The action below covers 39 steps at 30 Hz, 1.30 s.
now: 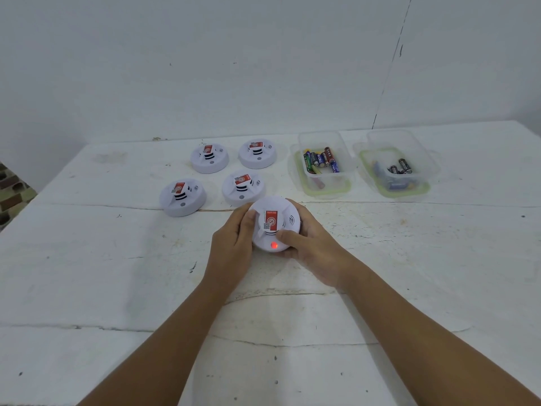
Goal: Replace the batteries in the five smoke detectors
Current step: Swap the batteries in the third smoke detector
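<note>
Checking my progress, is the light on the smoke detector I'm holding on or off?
On. A red light glows at the near edge of the held smoke detector, gripped by the left hand and right hand.

sticker print (270,220) unreadable, arms perhaps cropped

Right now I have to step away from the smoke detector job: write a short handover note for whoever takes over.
Left hand and right hand both grip one smoke detector just above the table; its red light is lit.
Four other detectors sit closed behind it.
Left tub holds mixed batteries; right tub holds fewer.
Done: cannot tell which detectors have new batteries.
Left: check each, swap as needed.
</note>
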{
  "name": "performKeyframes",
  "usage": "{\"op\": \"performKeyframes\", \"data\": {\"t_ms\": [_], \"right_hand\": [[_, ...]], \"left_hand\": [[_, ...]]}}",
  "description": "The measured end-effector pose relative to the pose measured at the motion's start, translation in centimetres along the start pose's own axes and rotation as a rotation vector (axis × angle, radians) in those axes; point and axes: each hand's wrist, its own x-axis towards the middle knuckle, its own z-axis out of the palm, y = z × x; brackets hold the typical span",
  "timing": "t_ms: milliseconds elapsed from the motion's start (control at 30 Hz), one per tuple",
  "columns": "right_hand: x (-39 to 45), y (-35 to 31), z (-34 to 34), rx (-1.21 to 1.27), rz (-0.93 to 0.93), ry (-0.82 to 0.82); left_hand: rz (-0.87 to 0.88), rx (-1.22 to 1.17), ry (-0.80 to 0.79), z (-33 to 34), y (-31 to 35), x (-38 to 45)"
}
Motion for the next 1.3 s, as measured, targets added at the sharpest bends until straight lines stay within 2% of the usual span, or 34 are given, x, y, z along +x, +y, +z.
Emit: {"op": "performKeyframes", "data": {"t_ms": [300,533,700,833,933,1100,1300], "right_hand": [[0.0,0.2,-0.2,-0.044,-0.027,0.021],[-0.2,-0.2,0.3,-0.180,-0.086,0.005],[-0.5,-0.8,1.5,-0.288,-0.169,-0.027],[0.9,-2.4,4.0,-0.415,-0.326,0.033],[3.5,-4.1,6.1,-0.584,-0.420,0.082],[10.6,-5.8,10.9,-0.726,-0.326,0.043],[18.1,-6.7,15.7,-0.955,-0.195,0.003]], "left_hand": [[0.063,0.058,-0.017,-0.1,-0.2,-0.4],[0.105,0.224,-0.190,-1.6,-1.7,-1.0],[0.194,0.313,-0.183,-3.1,-1.1,-0.1],[0.255,0.318,-0.144,-5.6,0.0,1.1],[0.236,0.271,-0.065,-8.4,0.3,3.3],[0.188,0.243,-0.023,-14.3,0.0,8.5],[0.030,0.241,-0.111,-20.5,-3.3,15.7]]}}
